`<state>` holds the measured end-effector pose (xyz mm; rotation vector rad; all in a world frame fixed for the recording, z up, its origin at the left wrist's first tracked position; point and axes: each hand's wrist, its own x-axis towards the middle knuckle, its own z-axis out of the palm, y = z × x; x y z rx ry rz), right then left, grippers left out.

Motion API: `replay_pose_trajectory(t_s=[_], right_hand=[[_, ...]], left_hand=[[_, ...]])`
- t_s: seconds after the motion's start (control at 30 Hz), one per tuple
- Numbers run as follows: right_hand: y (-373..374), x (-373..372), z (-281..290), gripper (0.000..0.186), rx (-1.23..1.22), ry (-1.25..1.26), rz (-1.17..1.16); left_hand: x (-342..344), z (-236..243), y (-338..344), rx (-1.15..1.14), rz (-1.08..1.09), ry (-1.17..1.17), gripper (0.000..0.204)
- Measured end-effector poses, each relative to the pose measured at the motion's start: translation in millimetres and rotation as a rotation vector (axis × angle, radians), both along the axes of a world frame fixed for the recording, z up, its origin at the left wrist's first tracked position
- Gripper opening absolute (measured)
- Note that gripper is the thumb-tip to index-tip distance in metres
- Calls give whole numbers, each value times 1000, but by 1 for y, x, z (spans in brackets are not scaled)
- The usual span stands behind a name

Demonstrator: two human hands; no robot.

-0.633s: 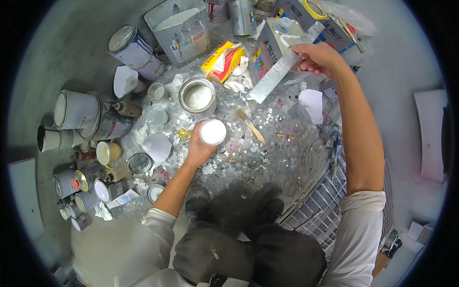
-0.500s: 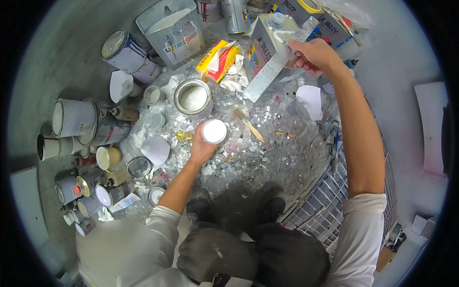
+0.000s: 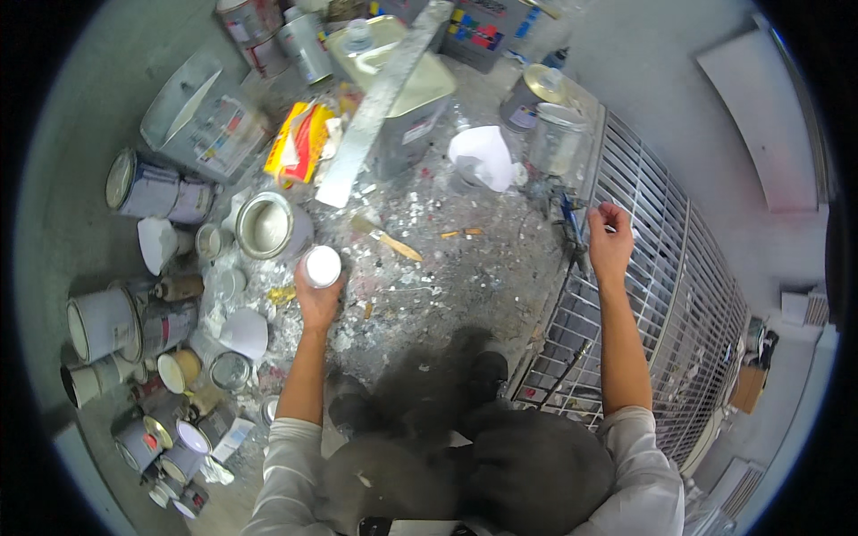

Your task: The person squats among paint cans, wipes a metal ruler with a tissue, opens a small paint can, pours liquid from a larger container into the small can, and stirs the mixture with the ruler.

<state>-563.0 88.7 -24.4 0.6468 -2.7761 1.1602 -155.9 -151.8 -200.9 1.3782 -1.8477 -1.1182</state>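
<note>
My left hand (image 3: pixel 317 305) is wrapped round a small cup with white content (image 3: pixel 323 266), held low over the paint-spattered floor. My right hand (image 3: pixel 610 243) is out over a metal grate (image 3: pixel 626 299), fingers curled together; whatever they hold, if anything, I cannot make out. Nearby on its left is a blue-and-grey tool (image 3: pixel 569 219), its details blurred. A long metal ruler (image 3: pixel 384 103) rests slantwise across a square metal can (image 3: pixel 429 80), touched by neither hand. Left of the cup stands an open paint tin (image 3: pixel 268 227) with pale paint inside. A paintbrush with a wooden handle (image 3: pixel 389 239) lies right of the cup.
Paint tins (image 3: pixel 103 323) and small cups crowd the left side. At the back are a clear square tub (image 3: pixel 210 121) and a yellow-red packet (image 3: pixel 299 143). Toward the right stand a cup with a white paper rim (image 3: pixel 483 159) and a clear jar (image 3: pixel 556 141).
My right hand has let go of the ruler, which now lies across the square can, and has moved down over the grate. My left hand still holds the cup. The view has turned rightward.
</note>
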Motion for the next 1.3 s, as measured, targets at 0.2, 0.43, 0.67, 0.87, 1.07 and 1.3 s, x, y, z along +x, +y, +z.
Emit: replay_pose_trajectory(t_s=[0.2, 0.43, 0.67, 0.87, 1.07, 1.3], right_hand=[[41, -65, -76, 70, 299, -146, 2], [23, -101, -121, 46, 11, -661, 168], [23, -112, -146, 39, 44, -582, 187], [18, -116, -143, 44, 174, -566, 221], [20, -111, -137, 38, 25, -585, 329], [18, -110, -142, 47, 398, -471, 50]], left_hand=[[0, 5, -2, 31, -13, 74, 70], [17, 22, 20, -52, -17, -200, 81], [130, 143, 123, 1270, -738, 695, 96], [192, 189, 140, 1277, -599, 403, 71], [180, 229, 116, 654, -834, -98, 35], [143, 312, 70, 335, -995, 12, 22]])
